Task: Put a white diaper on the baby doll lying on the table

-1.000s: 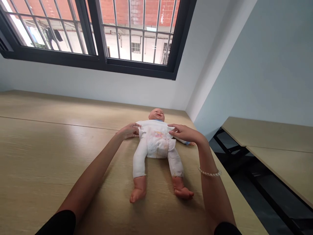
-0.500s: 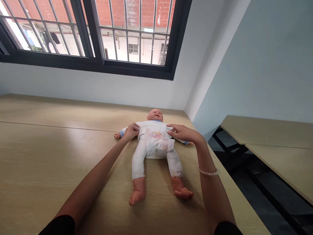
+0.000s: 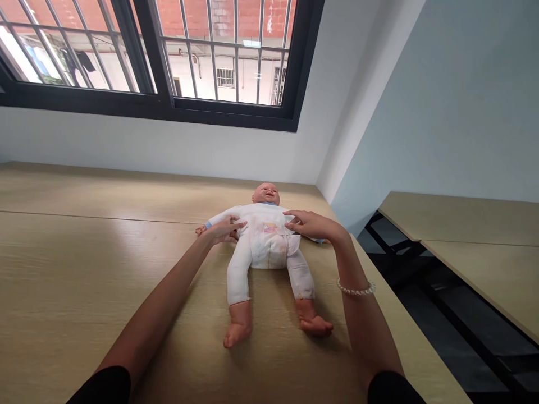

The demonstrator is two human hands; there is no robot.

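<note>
A second after its fingers hid the doll's right forearm, a person's left hand (image 3: 224, 229) lies lower against the waist of a baby doll (image 3: 263, 210), leaving that sleeve and its blue cuff in view. The fingers (image 3: 241, 224), bunched together half a second ago, are now parted; whether any still grip the edge beneath cannot be told. The right hand (image 3: 314, 224) has barely moved, its fingers spread at the opposite side of the waist. The doll lies on its back between the hands on a pale wood-grain worktop (image 3: 105, 280), feet toward the person. Its smooth, rounded head and bare feet look like molded plastic; its body is clothed in soft white fabric. A white diaper (image 3: 269, 249), creased and faintly stained, bears a small colored print, one crumpled flap jutting near the right hand. A beaded bracelet (image 3: 356, 289) circles the right forearm.
</note>
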